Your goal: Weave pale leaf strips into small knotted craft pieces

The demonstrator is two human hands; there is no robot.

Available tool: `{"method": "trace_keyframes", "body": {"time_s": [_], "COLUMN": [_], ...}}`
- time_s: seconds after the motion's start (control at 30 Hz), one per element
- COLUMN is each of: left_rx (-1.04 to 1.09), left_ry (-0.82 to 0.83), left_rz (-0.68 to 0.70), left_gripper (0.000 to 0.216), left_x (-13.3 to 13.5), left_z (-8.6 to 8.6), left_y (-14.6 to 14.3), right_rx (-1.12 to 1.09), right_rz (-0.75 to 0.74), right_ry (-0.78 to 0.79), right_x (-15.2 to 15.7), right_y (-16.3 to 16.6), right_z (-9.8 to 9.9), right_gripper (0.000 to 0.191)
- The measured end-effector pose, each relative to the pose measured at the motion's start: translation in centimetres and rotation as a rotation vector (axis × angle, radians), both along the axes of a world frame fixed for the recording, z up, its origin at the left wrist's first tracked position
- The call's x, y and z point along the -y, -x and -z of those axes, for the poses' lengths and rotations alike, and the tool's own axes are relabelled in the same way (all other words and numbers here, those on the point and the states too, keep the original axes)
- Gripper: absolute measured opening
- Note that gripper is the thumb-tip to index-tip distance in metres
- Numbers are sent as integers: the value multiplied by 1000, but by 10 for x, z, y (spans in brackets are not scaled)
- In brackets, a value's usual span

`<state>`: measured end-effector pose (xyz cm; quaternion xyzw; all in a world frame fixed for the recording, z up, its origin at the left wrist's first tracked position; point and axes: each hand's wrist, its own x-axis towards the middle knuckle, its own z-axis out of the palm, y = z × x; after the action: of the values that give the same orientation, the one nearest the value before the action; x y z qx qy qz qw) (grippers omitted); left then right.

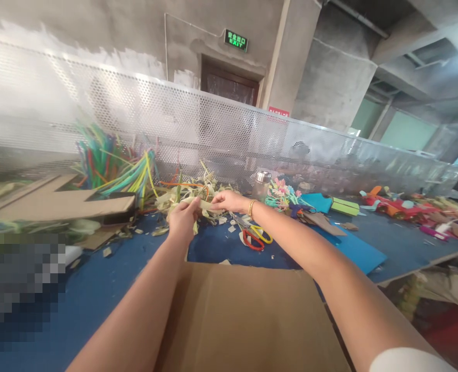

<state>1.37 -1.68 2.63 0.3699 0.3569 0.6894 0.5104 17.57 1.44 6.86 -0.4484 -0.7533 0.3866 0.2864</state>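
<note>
Both my arms stretch out over a blue table point(97, 289). My left hand point(183, 218) is closed around a pale green strip point(204, 204), and my right hand point(229, 200) pinches the same strip at its other end. A gold bracelet point(250, 207) circles my right wrist. Behind the hands lies a heap of pale green strips and scraps point(190, 194). Just beneath my right forearm rest two pairs of scissors, one with red handles point(252, 241) and one with yellow handles point(263, 233).
A large flat cardboard sheet point(248, 315) lies under my arms near the table edge. A cardboard box point(58, 204) and bright pipe cleaners point(112, 165) stand at left. Craft flowers point(283, 195), blue sheets point(353, 249) and toys point(392, 204) spread right. A perforated metal screen point(221, 129) backs the table.
</note>
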Motion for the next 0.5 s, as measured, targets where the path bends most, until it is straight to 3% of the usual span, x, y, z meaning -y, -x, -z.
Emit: {"method": "trace_keyframes", "body": {"time_s": [0.27, 0.5], "left_rx": [166, 155], "left_ry": [25, 60], "left_rz": [-89, -213], "left_gripper": [31, 23], "left_x": [4, 2], "left_z": [-2, -5], "left_y": [2, 7], "right_rx": [15, 101], "right_rz": [102, 87], "right_ry": [62, 65], "right_x": [12, 19], "right_y": [-32, -48], "right_z": [3, 8], "right_gripper": [7, 16]}}
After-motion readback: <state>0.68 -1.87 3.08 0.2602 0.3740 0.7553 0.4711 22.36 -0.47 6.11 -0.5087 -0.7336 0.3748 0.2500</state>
